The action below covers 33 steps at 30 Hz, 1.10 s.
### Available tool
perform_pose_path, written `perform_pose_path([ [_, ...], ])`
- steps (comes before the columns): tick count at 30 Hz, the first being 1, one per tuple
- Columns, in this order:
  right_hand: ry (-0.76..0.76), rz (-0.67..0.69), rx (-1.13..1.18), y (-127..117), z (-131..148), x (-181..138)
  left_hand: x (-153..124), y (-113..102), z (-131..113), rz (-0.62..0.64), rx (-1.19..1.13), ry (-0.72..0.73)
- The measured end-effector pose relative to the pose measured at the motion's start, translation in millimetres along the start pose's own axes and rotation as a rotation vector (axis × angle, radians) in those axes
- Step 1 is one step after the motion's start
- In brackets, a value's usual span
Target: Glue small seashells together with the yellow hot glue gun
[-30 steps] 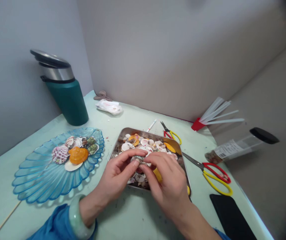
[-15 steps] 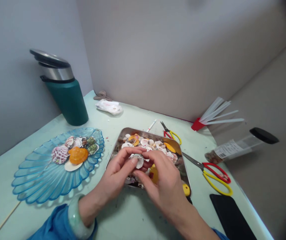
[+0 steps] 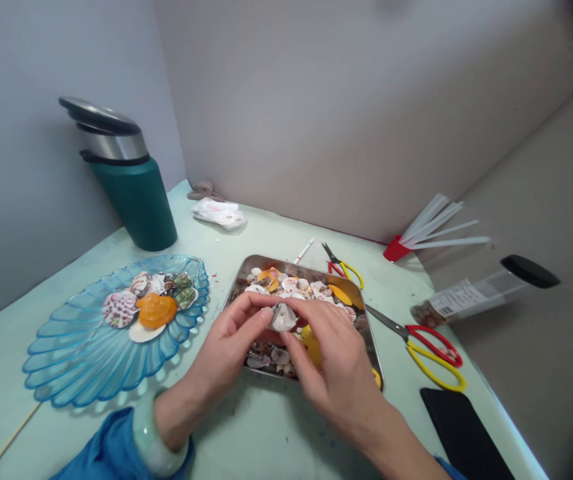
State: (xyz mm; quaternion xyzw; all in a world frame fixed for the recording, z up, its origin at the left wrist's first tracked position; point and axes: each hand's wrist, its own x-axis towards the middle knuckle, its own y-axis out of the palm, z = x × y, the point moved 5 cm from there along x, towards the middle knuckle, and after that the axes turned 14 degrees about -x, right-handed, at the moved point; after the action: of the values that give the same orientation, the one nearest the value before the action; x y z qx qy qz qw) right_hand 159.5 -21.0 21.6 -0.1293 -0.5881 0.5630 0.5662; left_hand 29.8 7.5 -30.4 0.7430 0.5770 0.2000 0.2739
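A pale grey-white ribbed seashell (image 3: 283,318) is pinched between the fingertips of both my hands. My left hand (image 3: 239,333) grips its left side with thumb and fingers, while my right hand (image 3: 333,353) holds its right side. Both are over a metal tray (image 3: 373,327) filled with mixed shells, white, orange and patterned. Part of the tray and a yellow object (image 3: 311,343) in it are hidden behind my right hand. To the left, a blue scalloped plate (image 3: 86,360) bears several shells, among them an orange scallop (image 3: 156,311) and a purple-speckled one (image 3: 119,309).
A green bottle (image 3: 139,203) stands at the back left, near a white plastic packet (image 3: 219,213). Small scissors (image 3: 343,268) and larger red-and-yellow scissors (image 3: 411,333) lie beyond and right of the tray. Further right are a red cup (image 3: 397,249) of white strips, a clear jar (image 3: 471,297) and a black phone (image 3: 466,433).
The shell has been turned between my fingers and now shows its ribbed, fan-shaped face. Both hands have shifted slightly; the things on the table stay where they were.
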Motion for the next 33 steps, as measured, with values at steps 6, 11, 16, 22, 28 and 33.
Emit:
perform_pose_path([
  [6,0.007,0.051,0.026,1.9,-0.8,-1.8,-1.4,2.6,0.9,-0.029,-0.065,-0.08],
  [11,0.004,0.042,-0.025,2.7,-3.6,-2.2,-1.0,-0.4,4.3,-0.027,-0.011,-0.115],
  [16,-0.05,0.012,-0.046,-3.7,-2.1,0.1,-0.6,-0.9,5.6,-0.023,-0.015,-0.15],
  [22,-0.053,-0.019,-0.065,-1.7,-2.4,-0.5,-1.5,-2.1,5.1,-0.038,0.004,-0.143],
  [28,-0.017,-0.032,-0.014,0.9,-1.2,-3.2,-1.9,-1.8,6.6,-0.022,-0.001,-0.143],
  [33,0.02,-0.037,0.035,1.3,-2.1,-2.5,-0.6,-0.5,6.5,-0.023,-0.01,-0.147],
])
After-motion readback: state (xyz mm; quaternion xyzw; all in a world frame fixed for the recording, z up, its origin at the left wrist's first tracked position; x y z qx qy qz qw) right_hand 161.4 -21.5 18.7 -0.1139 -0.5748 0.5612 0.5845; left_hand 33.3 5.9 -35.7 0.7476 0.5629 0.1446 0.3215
